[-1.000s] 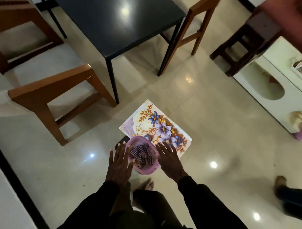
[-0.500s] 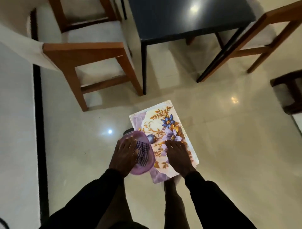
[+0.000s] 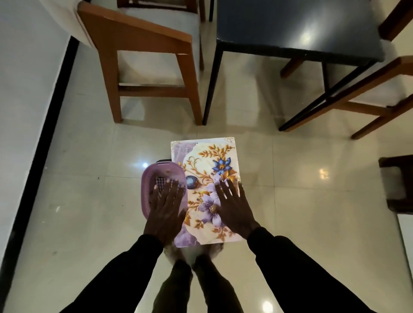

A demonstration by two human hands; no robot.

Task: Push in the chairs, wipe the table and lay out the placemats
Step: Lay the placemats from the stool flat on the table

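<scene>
Floral placemat (image 3: 210,160) under spread right fingers (image 3: 230,190).
Straight left fingers (image 3: 166,192) cover lilac basket (image 3: 152,174)'s checked cloth (image 3: 161,182); open floor (image 3: 156,138) beyond.

glossy tiled floor (image 3: 290,201), wooden chair (image 3: 143,44), plastic basket (image 3: 152,176), glossy placemat (image 3: 205,156).

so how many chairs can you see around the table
2 clearly: the left chair beside the table, and the right chair, partly under it and cut off by the frame. Wood at the top edge may be a third.
</scene>
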